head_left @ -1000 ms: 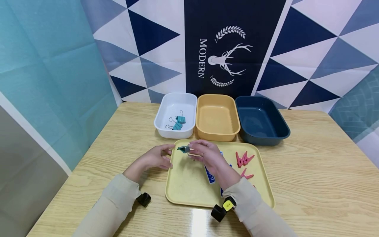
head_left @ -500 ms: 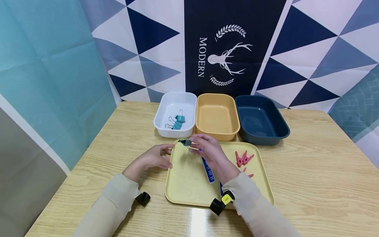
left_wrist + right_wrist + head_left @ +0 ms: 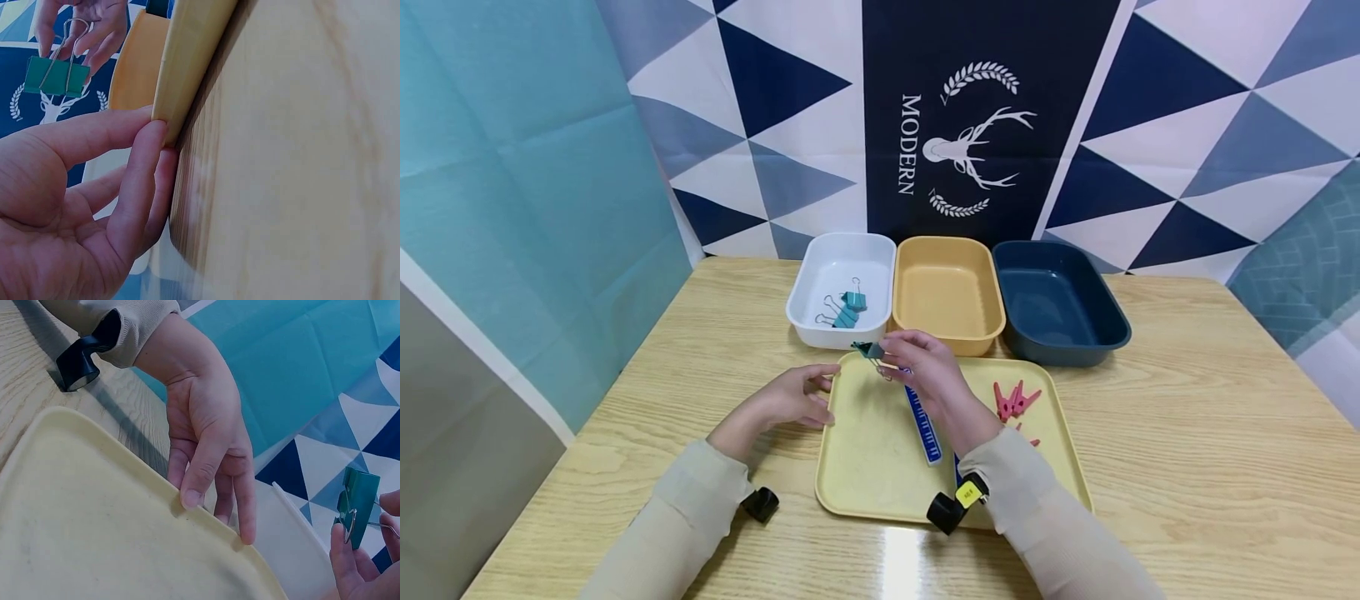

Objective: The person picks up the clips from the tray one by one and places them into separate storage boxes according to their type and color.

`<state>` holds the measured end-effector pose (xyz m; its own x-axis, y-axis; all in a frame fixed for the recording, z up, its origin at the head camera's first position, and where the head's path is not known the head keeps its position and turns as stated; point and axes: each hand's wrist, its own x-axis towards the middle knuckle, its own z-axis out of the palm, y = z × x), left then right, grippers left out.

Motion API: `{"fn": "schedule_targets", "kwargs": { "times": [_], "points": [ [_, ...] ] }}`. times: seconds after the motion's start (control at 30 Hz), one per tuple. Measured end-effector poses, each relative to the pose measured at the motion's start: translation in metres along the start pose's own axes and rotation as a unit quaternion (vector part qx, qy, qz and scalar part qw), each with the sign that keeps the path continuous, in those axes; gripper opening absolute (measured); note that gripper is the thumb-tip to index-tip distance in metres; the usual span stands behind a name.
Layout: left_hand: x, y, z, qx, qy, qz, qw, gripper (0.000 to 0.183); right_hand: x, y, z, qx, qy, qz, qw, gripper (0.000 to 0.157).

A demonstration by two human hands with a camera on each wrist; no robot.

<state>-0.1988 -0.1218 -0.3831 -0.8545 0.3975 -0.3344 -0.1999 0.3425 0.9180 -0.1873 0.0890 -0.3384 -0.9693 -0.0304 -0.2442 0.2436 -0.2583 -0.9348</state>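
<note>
head view, right hand (image 3: 931, 373): pinching a teal binder clip (image 3: 870, 350), held up near the far edge of the yellow tray (image 3: 872, 483).
left hand (image 3: 793, 398): thumb and fingers gripping the tray rim.
clip feel: probably light, stiff-sprung, slick; best held across its flat body.
white bin (image 3: 827, 335): just beyond, similar clips (image 3: 846, 317) inside.

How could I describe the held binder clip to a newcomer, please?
Start at the pale yellow tray and find the right hand near its far edge. It holds the teal binder clip aloft; similar clips lie in the white bin.
</note>
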Motion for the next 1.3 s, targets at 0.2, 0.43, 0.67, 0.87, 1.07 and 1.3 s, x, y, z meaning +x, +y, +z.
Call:
{"fn": "schedule_targets", "kwargs": {
  "times": [0.2,0.43,0.67,0.87,1.07,1.3],
  "points": [
    [0.000,0.000,0.000,0.004,-0.002,0.004,1.0000,0.079,0.002,-0.002,0.002,-0.014,0.003,-0.011,1.000,0.023],
    [0.000,-0.001,-0.001,0.002,-0.004,0.010,0.9999,0.078,0.004,-0.003,0.004,-0.010,0.011,-0.018,1.000,0.018],
    [-0.002,0.000,0.000,0.000,-0.005,0.013,0.9999,0.077,0.008,-0.004,0.006,-0.006,0.016,-0.023,1.000,0.019],
    [-0.002,0.000,0.000,0.002,-0.007,0.014,0.9999,0.077,0.010,-0.004,0.008,-0.010,0.027,-0.025,0.999,0.018],
    [0.000,-0.002,-0.001,0.002,-0.010,0.013,0.9999,0.077,0.013,-0.005,0.011,-0.005,0.039,-0.030,0.999,0.018],
    [-0.001,-0.002,-0.002,-0.003,-0.011,0.012,0.9999,0.077,0.018,-0.006,0.012,-0.001,0.048,-0.027,0.998,0.019]
  ]
}}
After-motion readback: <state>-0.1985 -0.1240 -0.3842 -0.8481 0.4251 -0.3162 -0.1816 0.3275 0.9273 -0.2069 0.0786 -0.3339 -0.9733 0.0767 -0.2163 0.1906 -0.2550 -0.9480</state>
